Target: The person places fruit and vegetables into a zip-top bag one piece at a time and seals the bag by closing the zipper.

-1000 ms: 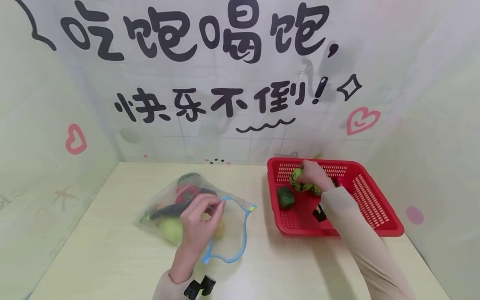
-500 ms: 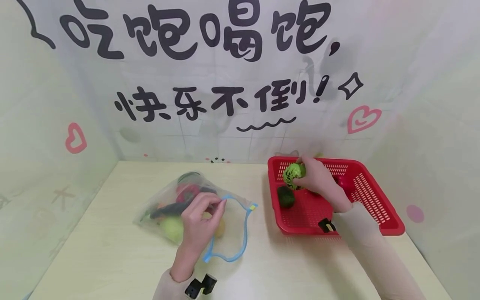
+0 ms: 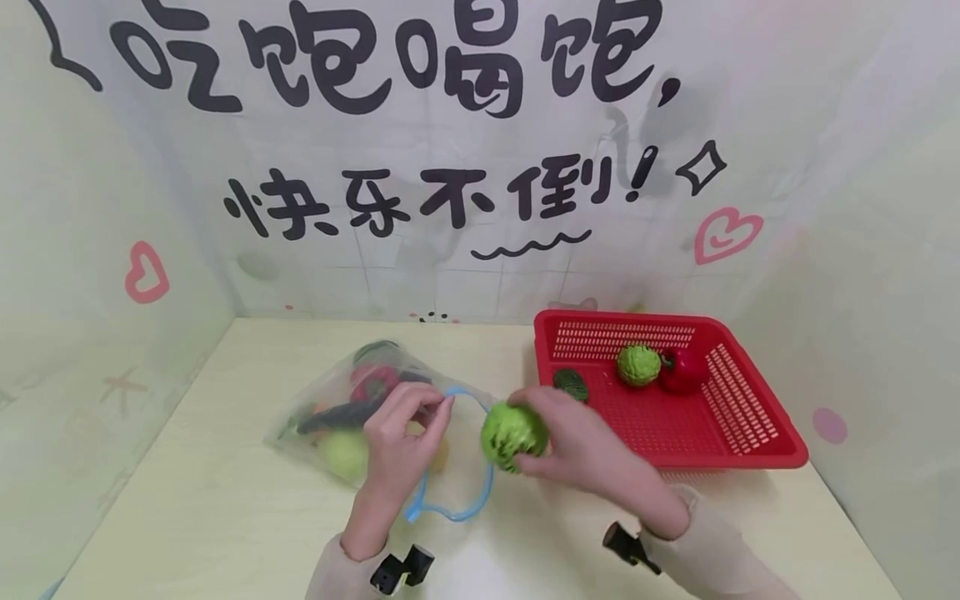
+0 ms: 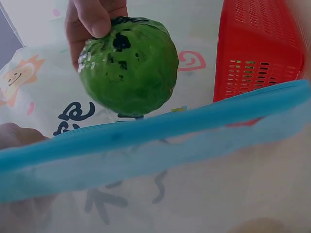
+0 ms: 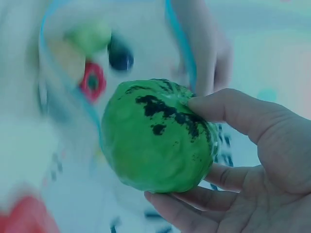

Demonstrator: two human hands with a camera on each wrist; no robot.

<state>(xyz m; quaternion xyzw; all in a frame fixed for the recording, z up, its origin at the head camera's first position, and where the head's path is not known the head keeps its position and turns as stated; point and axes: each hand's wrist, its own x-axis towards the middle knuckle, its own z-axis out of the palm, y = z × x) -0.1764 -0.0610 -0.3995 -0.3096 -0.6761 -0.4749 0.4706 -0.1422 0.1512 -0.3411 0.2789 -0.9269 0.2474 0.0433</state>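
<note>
1. Gripping the green vegetable (image 3: 513, 435), the right hand (image 3: 577, 437) has its thumb and fingers clamped on opposite sides, with the vegetable protruding beyond the fingertips.
2. The vegetable is nearly round, so no clear long axis shows; its dark-patched side lies by the right thumb, and its smooth side points away from the fingers.
3. The left hand (image 3: 405, 433) pinches, finger and thumb together, the blue rim (image 3: 457, 515) of the clear bag (image 3: 324, 387); the bag's mouth faces the right fingers.
4. In the head view the vegetable overlaps that rim, right of the left fingertips; whether they touch, I cannot tell.
5. Left of the left fingers, inside the bag, a long dark vegetable (image 3: 341, 417) slants upward toward them.
6. Beyond the right fingers stands the red basket (image 3: 652, 425); in it a red pepper (image 3: 686, 372) points its stem toward a second round green vegetable (image 3: 639, 365).
</note>
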